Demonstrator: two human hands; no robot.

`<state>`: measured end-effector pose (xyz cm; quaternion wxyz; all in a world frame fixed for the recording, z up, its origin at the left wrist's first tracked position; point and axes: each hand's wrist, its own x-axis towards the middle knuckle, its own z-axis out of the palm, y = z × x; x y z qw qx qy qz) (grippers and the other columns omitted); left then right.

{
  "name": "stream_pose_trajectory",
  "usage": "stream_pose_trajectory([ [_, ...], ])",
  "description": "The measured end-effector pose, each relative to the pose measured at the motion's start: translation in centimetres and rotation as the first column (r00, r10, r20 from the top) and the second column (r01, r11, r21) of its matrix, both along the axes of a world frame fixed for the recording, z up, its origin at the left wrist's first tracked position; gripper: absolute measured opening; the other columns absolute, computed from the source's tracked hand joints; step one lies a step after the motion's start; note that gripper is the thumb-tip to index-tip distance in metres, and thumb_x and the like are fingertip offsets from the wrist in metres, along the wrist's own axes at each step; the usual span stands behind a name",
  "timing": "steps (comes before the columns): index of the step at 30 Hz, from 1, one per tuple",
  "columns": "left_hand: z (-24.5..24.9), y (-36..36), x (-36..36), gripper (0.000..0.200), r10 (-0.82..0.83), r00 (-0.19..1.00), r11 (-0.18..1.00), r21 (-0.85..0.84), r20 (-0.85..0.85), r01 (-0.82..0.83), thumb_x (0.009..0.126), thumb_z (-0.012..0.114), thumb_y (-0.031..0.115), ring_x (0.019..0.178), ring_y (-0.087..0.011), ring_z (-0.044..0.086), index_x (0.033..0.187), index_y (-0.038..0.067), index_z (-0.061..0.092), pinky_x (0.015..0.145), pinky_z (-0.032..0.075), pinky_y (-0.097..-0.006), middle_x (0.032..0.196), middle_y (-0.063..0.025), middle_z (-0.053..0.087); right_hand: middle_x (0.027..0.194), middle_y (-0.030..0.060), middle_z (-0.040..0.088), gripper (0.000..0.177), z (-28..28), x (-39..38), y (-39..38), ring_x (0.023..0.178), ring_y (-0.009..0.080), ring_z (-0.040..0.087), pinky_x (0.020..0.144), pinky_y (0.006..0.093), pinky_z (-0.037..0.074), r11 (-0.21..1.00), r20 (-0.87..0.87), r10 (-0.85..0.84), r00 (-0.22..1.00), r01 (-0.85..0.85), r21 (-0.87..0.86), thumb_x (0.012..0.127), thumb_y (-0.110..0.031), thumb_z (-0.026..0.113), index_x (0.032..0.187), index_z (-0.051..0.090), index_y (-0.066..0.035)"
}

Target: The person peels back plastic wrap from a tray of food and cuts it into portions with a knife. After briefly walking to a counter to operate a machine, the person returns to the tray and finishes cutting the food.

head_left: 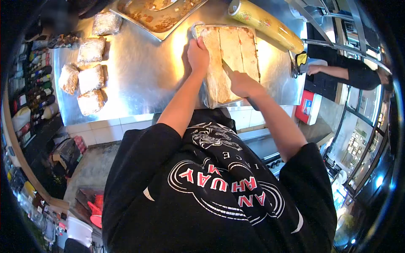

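Print on a black T-shirt

The only lettering that can be read is on the black T-shirt [219, 185], just below the near edge of the worktop [143, 80]. Seen upside down, red capitals run in an arc and give "AN", "AH" and "UAY". A row of small white letters nearer the worktop looks like "INCE". The yellow label on the film roll [265, 21] at the worktop's far edge and the print on the red box [307, 107] beside its right end are too small to read.
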<state>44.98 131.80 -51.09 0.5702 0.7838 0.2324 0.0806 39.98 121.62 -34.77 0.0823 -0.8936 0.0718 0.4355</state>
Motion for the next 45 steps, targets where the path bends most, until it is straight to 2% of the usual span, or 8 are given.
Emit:
stream_pose_trajectory([
  [6, 0.1, 0.1, 0.2, 0.03, 0.014, 1.0, 0.999, -0.033, 0.011, -0.013, 0.094, 0.047, 0.026, 0.068, -0.042, 0.055, 0.08, 0.0, 0.053, 0.064, 0.043, -0.0471, 0.072, -0.0234, 0.057, 0.08, 0.0242, 0.06, 0.026, 1.4, -1.1, 0.7, 0.054, 0.0295, 0.061, 0.039, 0.0379, 0.049, 0.983, -0.234, -0.156, 0.96, 0.128, -0.13, 0.085, -0.006, 0.038, 0.107, 0.042, 0.008],
  [13, 0.2, 0.3, -0.3, 0.029, -0.043, 0.999, 0.999, -0.025, 0.019, 0.044, 0.096, 0.044, 0.025, 0.071, -0.0464, 0.055, 0.082, 0.0, 0.049, 0.062, 0.043, -0.0506, 0.072, -0.0264, 0.058, 0.089, 0.0321, 0.061, 0.025, -2.5, -4.0, 0.2, 0.064, 0.0396, 0.064, 0.046, 0.0432, 0.051, 0.963, -0.084, -0.269, 0.959, 0.268, -0.028, 0.084, -0.003, 0.037, 0.104, 0.044, 0.011],
  [18, 0.5, 0.3, 0.0, 0.031, -0.026, 0.998, 1.0, 0.001, 0.056, 0.026, 0.095, 0.044, 0.027, 0.069, -0.0457, 0.055, 0.081, 0.0, 0.051, 0.062, 0.042, -0.0506, 0.072, -0.0262, 0.058, 0.088, 0.0351, 0.06, 0.023, -6.4, -6.2, -1.3, 0.085, 0.0471, 0.062, 0.078, 0.0508, 0.049, 0.996, 0.245, -0.087, 0.966, 0.092, -0.013, 0.084, -0.007, 0.042, 0.101, 0.047, 0.009],
  [24, -1.1, 0.0, 0.5, 0.031, -0.096, 0.995, 0.99, 0.107, 0.019, 0.093, 0.095, 0.043, 0.026, 0.076, -0.041, 0.06, 0.092, 0.001, 0.06, 0.07, 0.045, -0.048, 0.08, -0.0235, 0.062, 0.087, 0.0343, 0.061, 0.024, -1.0, -6.4, -1.6, 0.085, 0.0461, 0.062, 0.077, 0.0504, 0.05, 0.991, 0.08, -0.132, 0.988, 0.13, 0.021, 0.085, -0.008, 0.04, 0.1, 0.048, 0.009],
  [35, -3.2, 0.9, -1.2, 0.04, -0.14, 0.989, 0.99, 0.002, 0.039, 0.141, 0.098, 0.036, 0.03, 0.08, -0.0427, 0.057, 0.095, -0.006, 0.055, 0.072, 0.043, -0.0469, 0.084, -0.0261, 0.059, 0.082, 0.0278, 0.064, 0.016, -5.0, -10.2, -1.1, 0.078, 0.0417, 0.065, 0.066, 0.0491, 0.052, 0.941, 0.318, -0.334, 0.887, 0.298, 0.158, 0.088, -0.007, 0.04, 0.097, 0.045, 0.005],
  [39, -5.1, 5.0, -8.7, 0.044, -0.386, 0.889, 0.901, -0.309, -0.248, 0.305, 0.098, 0.04, 0.037, 0.074, -0.0214, 0.058, 0.09, -0.003, 0.054, 0.066, 0.047, -0.0341, 0.08, -0.0116, 0.059, 0.08, 0.0261, 0.065, 0.015, -5.7, -10.1, -1.5, 0.075, 0.0398, 0.066, 0.067, 0.0465, 0.053, 0.948, 0.263, -0.315, 0.912, 0.287, 0.141, 0.087, -0.007, 0.042, 0.096, 0.045, 0.005],
  [42, 2.5, 4.2, -12.0, 0.037, -0.567, 0.727, 0.8, -0.47, -0.387, 0.374, 0.096, 0.049, 0.034, 0.068, -0.0132, 0.056, 0.088, -0.002, 0.054, 0.061, 0.048, -0.0269, 0.079, -0.0082, 0.06, 0.079, 0.025, 0.065, 0.017, -4.0, -9.6, -1.5, 0.075, 0.0385, 0.067, 0.067, 0.044, 0.054, 0.929, 0.225, -0.364, 0.904, 0.334, 0.161, 0.086, -0.008, 0.044, 0.096, 0.046, 0.005],
  [45, 3.8, 4.1, -12.2, 0.028, -0.691, 0.619, 0.722, -0.322, -0.373, 0.612, 0.092, 0.058, 0.026, 0.063, -0.0114, 0.057, 0.086, -0.002, 0.055, 0.057, 0.049, -0.0255, 0.074, -0.0067, 0.06, 0.079, 0.0256, 0.065, 0.02, -3.5, -9.5, -1.9, 0.074, 0.0389, 0.067, 0.066, 0.0437, 0.054, 0.94, 0.223, -0.329, 0.918, 0.297, 0.167, 0.086, -0.009, 0.045, 0.099, 0.046, 0.006],
])
